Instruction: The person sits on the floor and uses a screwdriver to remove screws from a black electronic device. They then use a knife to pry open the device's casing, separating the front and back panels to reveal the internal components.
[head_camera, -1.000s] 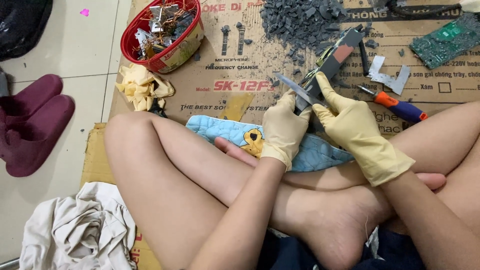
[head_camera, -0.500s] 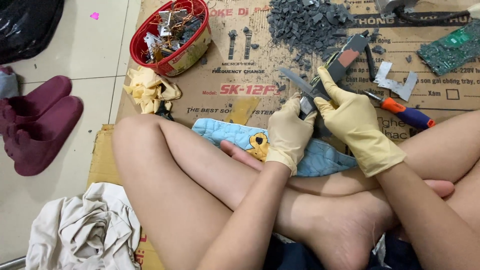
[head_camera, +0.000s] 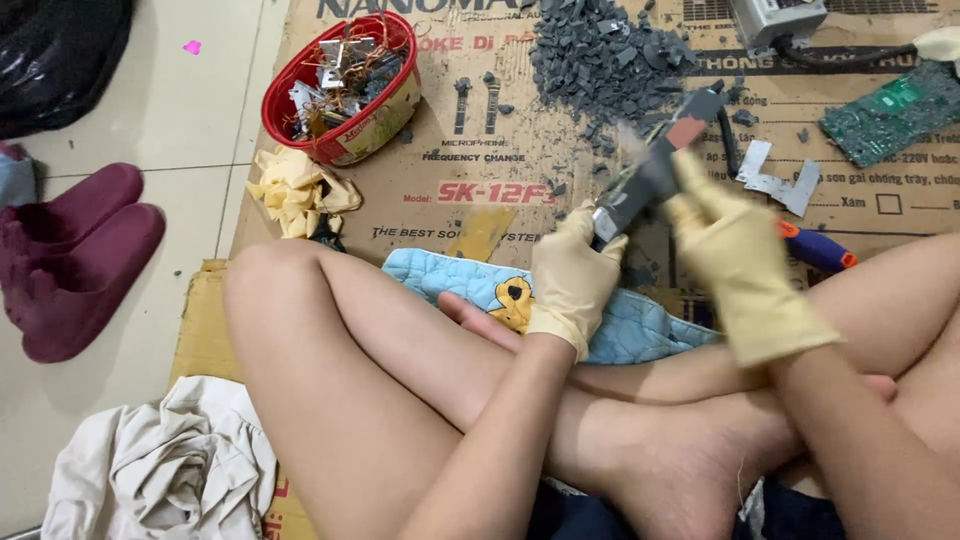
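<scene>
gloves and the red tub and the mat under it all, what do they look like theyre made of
Gloves, on the left hand and right hand: probably latex or rubber, matte pale yellow, wrinkling and clinging to the fingers.
Red tub: looks like plastic, with a smooth glossy rim; it holds wire and metal scrap.
Mat: flattened corrugated cardboard, dull brown with print and creases.
</scene>
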